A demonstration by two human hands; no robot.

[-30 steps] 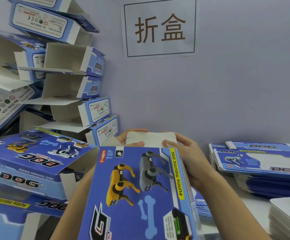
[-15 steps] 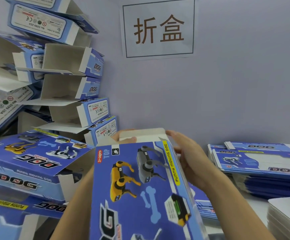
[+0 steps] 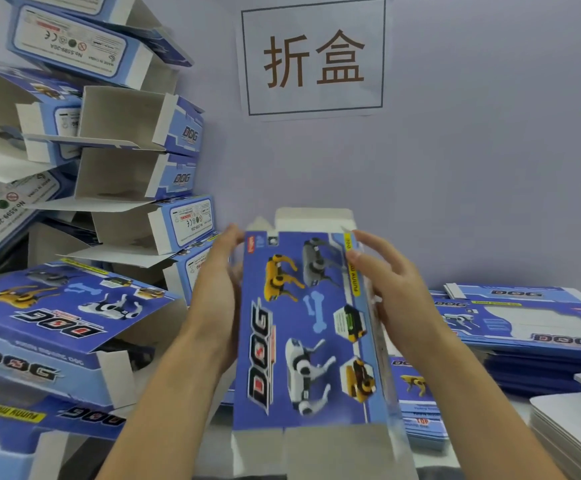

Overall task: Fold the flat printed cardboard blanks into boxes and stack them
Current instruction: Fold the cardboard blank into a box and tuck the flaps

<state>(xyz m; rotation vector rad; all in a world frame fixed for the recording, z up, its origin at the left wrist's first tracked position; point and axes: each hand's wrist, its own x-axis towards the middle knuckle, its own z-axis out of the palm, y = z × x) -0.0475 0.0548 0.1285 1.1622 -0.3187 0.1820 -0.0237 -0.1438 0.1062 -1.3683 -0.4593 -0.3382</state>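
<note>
- Box in hand (image 3: pixel 303 327): blue printed carton with robot-dog artwork and "DOG" lettering, held upright between both hands at centre, printed face toward the camera. White flaps stand open at its top end and at its bottom end; whether anything is inside cannot be told.
- Left hand (image 3: pixel 218 299): flat against the carton's left side, fingers straight and pointing up, palm pressing the panel.
- Right hand (image 3: pixel 391 289): on the carton's right edge, fingers loosely extended, thumb lying over the front near the yellow strip; a light hold, not a clenched one.
- Folded boxes (image 3: pixel 136 174): leaning stack at left against the wall, ends open, white interiors visible with nothing showing in them.
- More folded boxes (image 3: pixel 50 313): lying at lower left, flaps open, lettering upside down.
- Flat blanks (image 3: pixel 531 327): blue printed pile on the table at right, behind the right forearm.
- White sheets (image 3: pixel 573 431): stack at far right edge.
- Wall sign (image 3: pixel 313 57): white paper, two brown characters in a frame.
</note>
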